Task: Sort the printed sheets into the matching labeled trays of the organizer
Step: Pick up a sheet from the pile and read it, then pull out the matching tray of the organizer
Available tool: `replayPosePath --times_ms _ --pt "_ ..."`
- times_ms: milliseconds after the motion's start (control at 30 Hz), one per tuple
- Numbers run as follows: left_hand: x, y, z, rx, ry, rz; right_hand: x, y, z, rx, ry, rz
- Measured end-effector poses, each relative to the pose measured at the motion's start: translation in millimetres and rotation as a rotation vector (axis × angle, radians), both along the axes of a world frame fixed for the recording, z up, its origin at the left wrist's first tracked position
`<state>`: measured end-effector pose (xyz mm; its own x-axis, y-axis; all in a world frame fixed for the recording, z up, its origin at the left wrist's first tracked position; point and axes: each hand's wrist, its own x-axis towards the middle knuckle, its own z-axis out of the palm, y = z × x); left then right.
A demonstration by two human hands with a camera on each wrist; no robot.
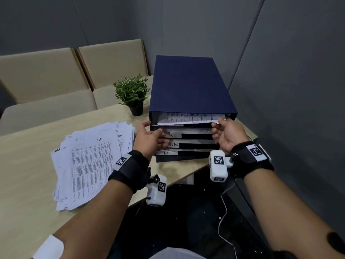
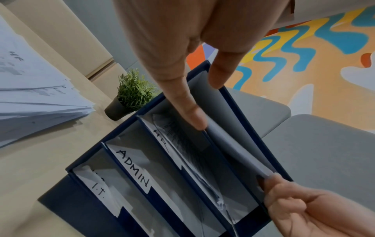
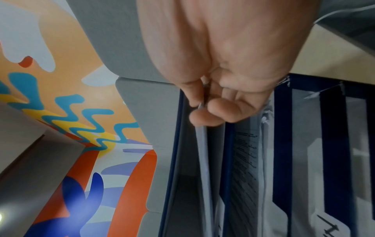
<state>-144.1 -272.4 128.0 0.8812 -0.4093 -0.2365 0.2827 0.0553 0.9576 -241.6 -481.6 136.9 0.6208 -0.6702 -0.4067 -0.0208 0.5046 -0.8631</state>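
A navy organizer (image 1: 188,85) stands at the table's right corner, with trays labeled HR (image 2: 160,139), ADMIN (image 2: 134,168) and I.T. (image 2: 97,190) below an uppermost tray whose label is hidden. A printed sheet (image 1: 188,117) lies partway in that top tray. My right hand (image 1: 216,122) pinches its right front corner between thumb and fingers (image 3: 202,118). My left hand (image 1: 156,131) is at the organizer's left front, with straight fingers (image 2: 194,118) touching the sheet's edge. A loose stack of printed sheets (image 1: 89,161), headed HR on top, lies to the left.
A small potted plant (image 1: 133,94) stands just left of the organizer. The beige table (image 1: 28,174) ends close in front of the organizer. Beige chairs (image 1: 46,75) sit behind the table, and grey wall panels (image 1: 289,90) close in on the right.
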Motion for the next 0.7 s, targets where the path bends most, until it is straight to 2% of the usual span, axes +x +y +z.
replayPosePath --times_ms 300,433,700 --pt "5.4 15.2 -6.6 0.099 -0.047 -0.038 6.2 6.6 -2.4 -0.094 0.017 0.054" --pt "10.6 27.3 -8.9 0.14 -0.074 -0.056 2.2 17.0 -7.3 -0.202 0.046 0.086" --pt "40.7 79.3 -27.6 0.263 -0.093 -0.029 32.6 81.3 -9.3 -0.377 0.089 0.475"
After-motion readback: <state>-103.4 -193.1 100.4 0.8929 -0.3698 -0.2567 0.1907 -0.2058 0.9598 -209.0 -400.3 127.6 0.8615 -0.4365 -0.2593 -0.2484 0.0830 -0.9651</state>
